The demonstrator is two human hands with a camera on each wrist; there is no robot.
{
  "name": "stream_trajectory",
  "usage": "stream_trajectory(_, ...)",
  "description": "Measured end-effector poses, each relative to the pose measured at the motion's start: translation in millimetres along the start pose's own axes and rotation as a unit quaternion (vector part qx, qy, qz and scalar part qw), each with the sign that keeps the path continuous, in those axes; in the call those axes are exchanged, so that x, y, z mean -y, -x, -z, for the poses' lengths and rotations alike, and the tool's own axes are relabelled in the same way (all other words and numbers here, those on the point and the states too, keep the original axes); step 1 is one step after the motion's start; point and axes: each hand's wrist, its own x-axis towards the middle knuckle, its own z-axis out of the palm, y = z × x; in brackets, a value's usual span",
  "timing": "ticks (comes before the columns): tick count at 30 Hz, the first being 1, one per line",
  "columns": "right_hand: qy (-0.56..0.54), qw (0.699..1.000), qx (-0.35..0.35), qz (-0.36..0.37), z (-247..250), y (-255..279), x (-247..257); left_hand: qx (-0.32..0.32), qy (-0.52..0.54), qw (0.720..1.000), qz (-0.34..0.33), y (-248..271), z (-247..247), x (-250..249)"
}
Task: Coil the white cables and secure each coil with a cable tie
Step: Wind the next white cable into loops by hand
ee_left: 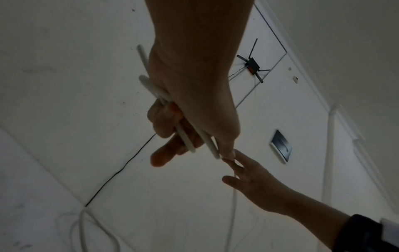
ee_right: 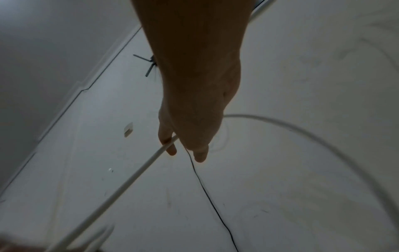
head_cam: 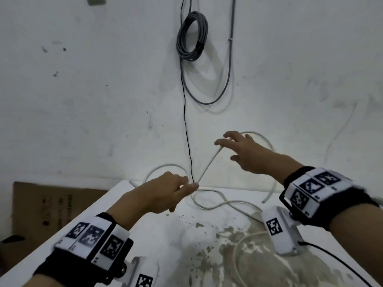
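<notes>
A white cable (head_cam: 209,165) runs taut between my two hands above the far edge of the table. My left hand (head_cam: 190,186) pinches it with curled fingers; in the left wrist view my left hand (ee_left: 172,136) holds two strands of the white cable (ee_left: 185,141) across the palm. My right hand (head_cam: 224,147) is higher and farther right, fingers straight and spread, with the cable passing between them. In the right wrist view the white cable (ee_right: 138,172) slips between the straight fingers of my right hand (ee_right: 185,150). Slack loops (head_cam: 217,203) lie on the table.
The white table (head_cam: 145,228) has a stained patch at front right, where another white cable (head_cam: 238,251) lies. A thin black wire (head_cam: 186,131) hangs down the wall between my hands. A grey cable coil (head_cam: 191,36) hangs on the wall above. A cardboard box (head_cam: 51,204) stands at the left.
</notes>
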Motion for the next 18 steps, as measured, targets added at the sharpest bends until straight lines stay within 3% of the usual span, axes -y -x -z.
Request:
stream_trajectory(2, 0.008, 0.999, 0.040, -0.030, -3.2, -0.2, -2.9, 0.026, 0.117, 0.993, 0.006, 9.7, -0.7, 0.9)
stream_trajectory(5, -0.044, 0.990, 0.125, -0.051, -17.0, 5.2, 7.5, 0.049, 0.294, 0.954, 0.034, 18.1, -3.8, 1.8)
stream_trajectory(9, -0.153, 0.964, 0.211, -0.054, -30.6, 15.5, 38.2, -0.007, 0.465, 0.884, 0.049, 14.2, -11.9, -2.6)
stream_trajectory(14, -0.371, 0.924, 0.095, -0.020, -23.7, 21.2, 68.2, -0.048, 0.615, 0.779, 0.112, -0.2, -21.1, -1.6)
stream_trajectory(18, -0.344, 0.939, 0.008, -0.008, -15.1, 27.2, 69.3, -0.029, 0.698, 0.706, 0.117, -5.7, -28.2, -1.7)
